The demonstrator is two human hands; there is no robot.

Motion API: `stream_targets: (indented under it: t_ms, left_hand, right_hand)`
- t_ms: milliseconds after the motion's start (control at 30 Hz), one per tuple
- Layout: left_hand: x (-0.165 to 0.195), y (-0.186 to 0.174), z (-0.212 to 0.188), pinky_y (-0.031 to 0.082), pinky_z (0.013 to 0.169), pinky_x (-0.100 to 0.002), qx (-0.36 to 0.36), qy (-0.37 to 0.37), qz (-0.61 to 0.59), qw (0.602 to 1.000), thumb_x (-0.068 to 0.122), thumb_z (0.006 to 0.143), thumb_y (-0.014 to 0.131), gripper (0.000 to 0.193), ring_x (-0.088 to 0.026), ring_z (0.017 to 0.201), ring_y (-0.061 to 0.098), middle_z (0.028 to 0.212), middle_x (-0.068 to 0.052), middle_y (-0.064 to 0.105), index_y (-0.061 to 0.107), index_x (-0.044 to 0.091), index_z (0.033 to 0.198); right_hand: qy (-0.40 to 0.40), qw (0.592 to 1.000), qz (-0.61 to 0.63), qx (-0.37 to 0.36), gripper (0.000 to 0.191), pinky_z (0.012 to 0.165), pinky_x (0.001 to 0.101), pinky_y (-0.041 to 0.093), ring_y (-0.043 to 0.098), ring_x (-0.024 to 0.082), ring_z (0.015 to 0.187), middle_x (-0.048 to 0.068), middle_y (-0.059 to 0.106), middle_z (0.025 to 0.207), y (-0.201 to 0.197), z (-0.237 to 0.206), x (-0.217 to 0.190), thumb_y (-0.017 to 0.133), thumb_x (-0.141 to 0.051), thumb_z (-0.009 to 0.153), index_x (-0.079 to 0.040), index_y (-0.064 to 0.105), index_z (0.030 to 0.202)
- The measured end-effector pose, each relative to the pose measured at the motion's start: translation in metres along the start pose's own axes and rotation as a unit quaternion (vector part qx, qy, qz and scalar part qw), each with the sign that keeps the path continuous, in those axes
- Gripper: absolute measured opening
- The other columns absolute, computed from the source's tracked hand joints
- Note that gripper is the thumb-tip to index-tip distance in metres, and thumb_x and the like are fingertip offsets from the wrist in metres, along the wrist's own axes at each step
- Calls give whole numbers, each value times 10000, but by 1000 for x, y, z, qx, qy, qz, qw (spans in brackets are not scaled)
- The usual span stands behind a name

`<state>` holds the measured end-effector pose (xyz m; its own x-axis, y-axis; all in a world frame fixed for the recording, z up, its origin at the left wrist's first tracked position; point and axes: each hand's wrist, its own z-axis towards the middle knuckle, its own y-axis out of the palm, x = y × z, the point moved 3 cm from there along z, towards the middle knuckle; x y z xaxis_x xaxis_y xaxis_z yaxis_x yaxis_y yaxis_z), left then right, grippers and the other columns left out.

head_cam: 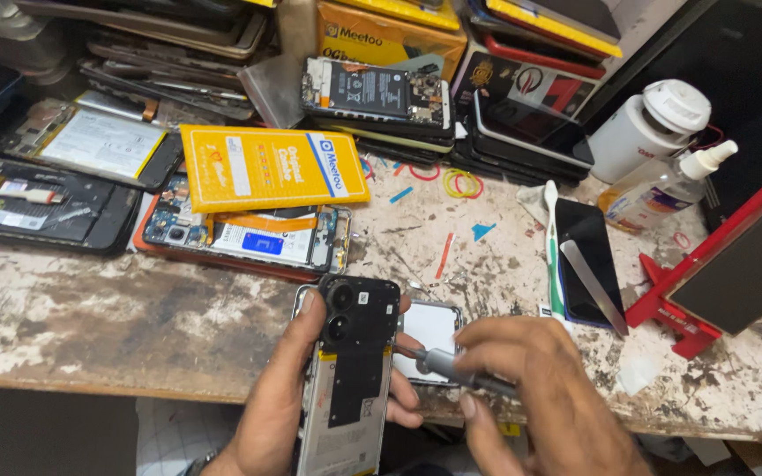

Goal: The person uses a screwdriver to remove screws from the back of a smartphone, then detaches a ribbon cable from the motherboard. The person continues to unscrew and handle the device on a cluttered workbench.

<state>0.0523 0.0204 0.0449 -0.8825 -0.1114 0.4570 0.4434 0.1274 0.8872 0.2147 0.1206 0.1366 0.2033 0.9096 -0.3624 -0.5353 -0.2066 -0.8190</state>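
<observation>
Head view, nearest: the left hand (277,401) grips an opened phone (350,370) upright off the table (116,308) edge, steadying it for the screwdriver (451,368) that the right hand (544,397) fingers pinch against its side. Beyond lie a dark phone (586,260), more dismantled phones (249,234) and a yellow box (271,167).

A flat yellow box (272,167) with a white-and-blue label lies far centre on opened phones. Orange-yellow cartons (387,33) stand stacked behind it. A dark phone screen (586,256) lies right. A red stand (734,264) holds another dark screen, far right.
</observation>
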Motion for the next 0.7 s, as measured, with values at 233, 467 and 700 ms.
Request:
stream_targets:
  t_ms: [233,467,700]
  left_hand:
    - [-1,-1,-2,626,776,-459,19,-11,5,1000,614,998,297,794,-263,845,707,1137,-201,669,505,-7,1446]
    - [-5,-14,-7,631,746,-462,47,-22,8,999,659,983,295,850,-288,784,725,1122,-278,677,514,-20,1444]
    - [-16,-17,-22,634,666,-484,65,-20,-21,997,669,969,324,902,-350,732,748,1211,-354,671,495,-50,1487]
  right_hand:
    - [-4,999,39,7,343,846,397,587,756,294,982,200,727,1007,3,4,-5,759,-148,815,58,632,1058]
    - [74,993,85,38,169,736,291,616,743,179,864,85,765,910,4,-1,-2,774,-72,856,-30,731,1014]
    - [53,997,45,23,186,682,293,598,756,164,789,99,752,857,8,-1,5,783,-21,802,-16,726,979]
